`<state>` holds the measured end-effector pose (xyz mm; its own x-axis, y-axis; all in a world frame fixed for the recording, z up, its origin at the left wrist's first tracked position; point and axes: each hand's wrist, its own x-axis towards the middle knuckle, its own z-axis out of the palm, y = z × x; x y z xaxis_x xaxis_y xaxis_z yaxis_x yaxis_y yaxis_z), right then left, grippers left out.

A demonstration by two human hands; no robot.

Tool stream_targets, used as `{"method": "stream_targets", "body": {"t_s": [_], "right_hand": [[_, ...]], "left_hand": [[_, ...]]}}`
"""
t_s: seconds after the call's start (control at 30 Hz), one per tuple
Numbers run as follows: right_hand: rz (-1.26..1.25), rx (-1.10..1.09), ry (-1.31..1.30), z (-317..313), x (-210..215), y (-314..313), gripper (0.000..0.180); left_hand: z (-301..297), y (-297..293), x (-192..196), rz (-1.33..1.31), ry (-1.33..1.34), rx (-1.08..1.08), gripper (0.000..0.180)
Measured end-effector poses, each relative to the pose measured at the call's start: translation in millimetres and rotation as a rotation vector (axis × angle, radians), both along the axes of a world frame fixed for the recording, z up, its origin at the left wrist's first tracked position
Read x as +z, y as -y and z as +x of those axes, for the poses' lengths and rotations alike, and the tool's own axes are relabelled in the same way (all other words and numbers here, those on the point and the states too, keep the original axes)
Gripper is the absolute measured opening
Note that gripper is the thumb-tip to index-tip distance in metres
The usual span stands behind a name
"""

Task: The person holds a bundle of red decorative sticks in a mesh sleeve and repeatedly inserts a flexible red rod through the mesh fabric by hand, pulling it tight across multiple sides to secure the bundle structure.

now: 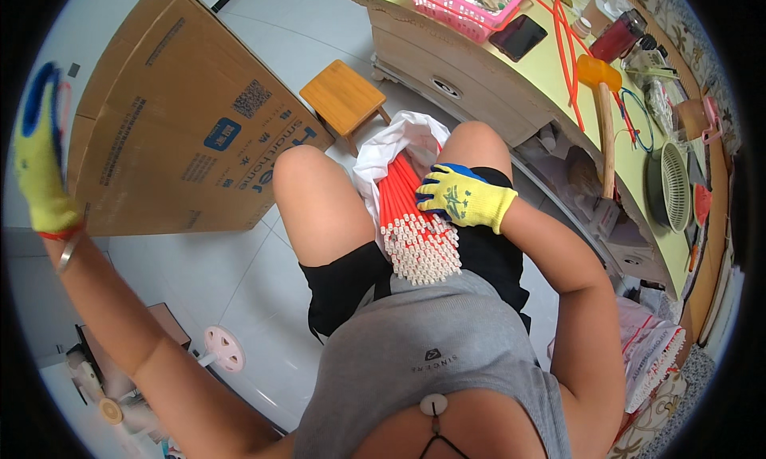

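A bundle of thin red rods (399, 189) with white tips (423, 255) lies between my thighs, tips toward my body. Its far end sits inside a white plastic bag (401, 132). My right hand (467, 197), in a yellow knit glove with blue coating, has its fingers bent over the bundle's right side. Far out to the left, my left hand (41, 148) is raised in a matching glove, its fingers stretched up in front of a cardboard box. A faint pinkish streak shows beside it, too blurred to name.
The large cardboard box (175, 140) stands at left, with a small wooden stool (343, 96) beyond my knees. On the pale green tabletop (550, 84) at right are a pink basket (455, 12), a phone (519, 37), an orange-headed mallet (600, 72) and a colander (669, 187).
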<state>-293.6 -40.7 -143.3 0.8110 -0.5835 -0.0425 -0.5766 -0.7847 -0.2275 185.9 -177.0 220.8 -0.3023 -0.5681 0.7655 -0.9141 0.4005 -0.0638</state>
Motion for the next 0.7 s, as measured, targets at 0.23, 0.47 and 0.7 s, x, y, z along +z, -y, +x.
{"method": "stream_targets", "body": {"t_s": [0.23,0.47,0.7], "right_hand": [[0.052,-0.117,0.412,-10,13,7,0.04],[0.343,-0.671,1.664,-62,151,-13,0.034],[0.327,-0.245,2.53,-198,162,-81,0.046]], "left_hand": [[-135,-91,-152,0.889,-0.618,-0.375,0.027],[-188,-148,-270,1.442,-1.038,-0.758,0.031],[-219,-133,-341,1.664,-1.614,-0.992,0.045]]}}
